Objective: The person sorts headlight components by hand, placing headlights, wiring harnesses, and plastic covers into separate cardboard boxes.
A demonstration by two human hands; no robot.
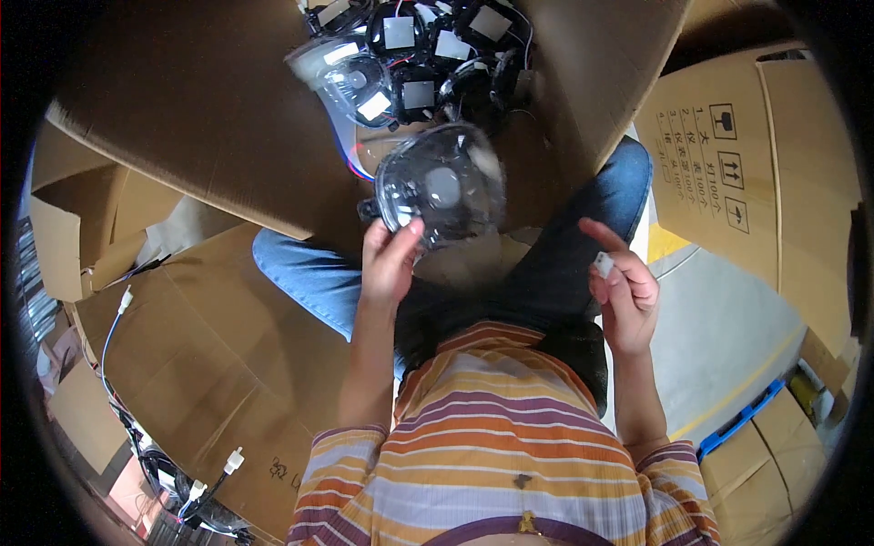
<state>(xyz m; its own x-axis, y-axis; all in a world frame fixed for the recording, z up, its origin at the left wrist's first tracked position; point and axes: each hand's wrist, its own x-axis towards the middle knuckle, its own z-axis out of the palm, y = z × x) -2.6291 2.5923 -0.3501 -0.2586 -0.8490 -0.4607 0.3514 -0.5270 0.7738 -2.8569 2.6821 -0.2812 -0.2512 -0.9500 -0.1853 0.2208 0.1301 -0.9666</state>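
A clear, rounded lamp [446, 187] is held up above the person's lap, in front of a big cardboard box [200, 118]; the left hand [390, 262] pinches its near edge between thumb and fingers. The right hand [628, 296], well apart, is half curled, with a small white piece [603, 265] gripped at the thumb and its index finger extended. Black lamp units [419, 94] with pale square patches lie clustered inside the box. To the right stands a printed carton [715, 214].
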